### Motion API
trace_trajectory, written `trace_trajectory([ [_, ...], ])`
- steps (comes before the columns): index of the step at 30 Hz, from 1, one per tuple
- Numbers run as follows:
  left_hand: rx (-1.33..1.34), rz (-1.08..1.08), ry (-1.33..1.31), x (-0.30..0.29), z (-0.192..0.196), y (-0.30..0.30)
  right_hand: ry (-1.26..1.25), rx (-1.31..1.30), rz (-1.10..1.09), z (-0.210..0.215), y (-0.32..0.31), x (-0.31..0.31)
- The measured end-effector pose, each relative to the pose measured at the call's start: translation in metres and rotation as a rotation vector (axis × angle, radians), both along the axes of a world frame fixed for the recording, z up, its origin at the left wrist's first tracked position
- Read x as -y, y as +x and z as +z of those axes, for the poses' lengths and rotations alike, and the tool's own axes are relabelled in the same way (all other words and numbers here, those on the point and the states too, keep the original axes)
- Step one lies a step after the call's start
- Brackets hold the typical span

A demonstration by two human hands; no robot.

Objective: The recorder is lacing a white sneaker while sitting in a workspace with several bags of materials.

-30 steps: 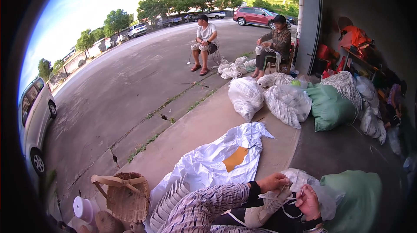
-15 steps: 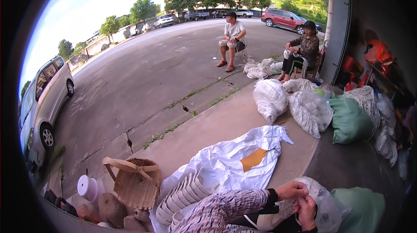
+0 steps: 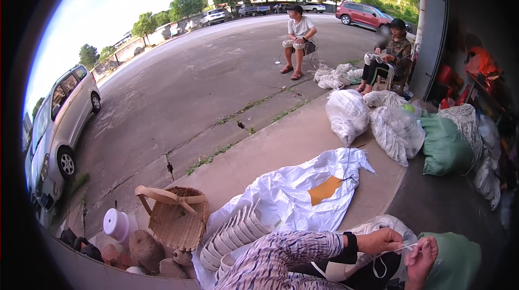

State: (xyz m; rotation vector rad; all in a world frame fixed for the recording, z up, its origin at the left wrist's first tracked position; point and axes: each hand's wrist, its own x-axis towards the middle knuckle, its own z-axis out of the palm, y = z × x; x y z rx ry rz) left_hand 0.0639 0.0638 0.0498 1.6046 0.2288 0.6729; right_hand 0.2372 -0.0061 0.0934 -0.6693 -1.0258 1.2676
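Note:
My left hand pinches a thin white cord between thumb and fingers. My right hand, a little to the right and lower, has its fingers closed on the cord's other part. The cord runs in a short line between the two hands, and a loose loop hangs below over dark cloth. An off-white curved fabric piece lies on my lap under my left wrist. To the left, a nested row of off-white cup-shaped fabric pieces rests on a white woven sack with an orange-brown patch.
A wicker basket, a white spool and several stones sit at the left. Green sacks and white bags stand at the right. Two people sit farther off; a van is parked at left.
My hands have drawn apart, and the cord now shows stretched between them. The whole view has shifted slightly right. The far-right seated person's hands have moved, with white strands between them.

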Motion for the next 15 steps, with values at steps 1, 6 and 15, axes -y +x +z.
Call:
trace_trajectory([
  [1,0.081,0.116,0.001,0.0,-0.018,0.01,0.022,-0.008,-0.115,-0.009,0.008,0.003],
  [6,0.012,0.447,-0.534,-0.006,-0.042,-0.003,-0.153,0.09,-0.204,-0.047,0.107,0.018],
  [15,0.069,0.693,-0.813,-0.024,-0.032,-0.085,-0.516,-0.543,-0.637,-0.12,0.151,0.025],
])
